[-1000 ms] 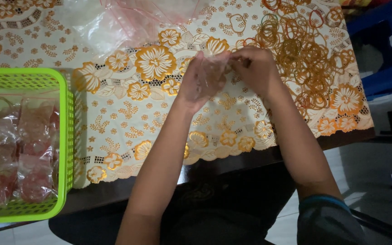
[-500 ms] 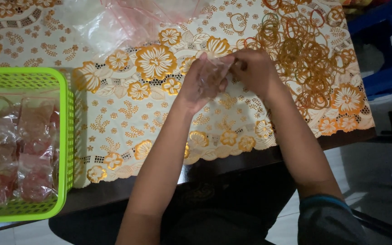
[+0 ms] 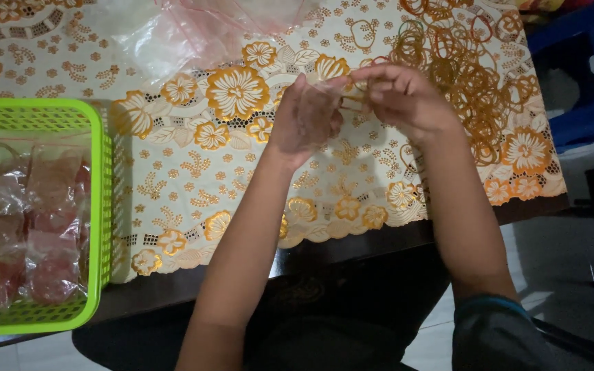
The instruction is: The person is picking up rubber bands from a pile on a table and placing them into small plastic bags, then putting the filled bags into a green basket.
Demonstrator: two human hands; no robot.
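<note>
1. At far L: green basket (image 3: 101, 206) on table edge, filled w/ tied clear packets (image 3: 29, 227).
2. Centre: left hand (image 3: 305, 118), fingers curled, grips small clear bag (image 3: 331, 86) above tablecloth (image 3: 194, 172).
3. R of it: right hand (image 3: 401, 96) pinches rubber band (image 3: 352, 103) at bag.
4. Far R: rubber-band pile (image 3: 469, 62).

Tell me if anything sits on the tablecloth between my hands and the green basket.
Nothing visible does. Between the left hand, next to the right hand, and the green basket lies only bare floral tablecloth.
</note>
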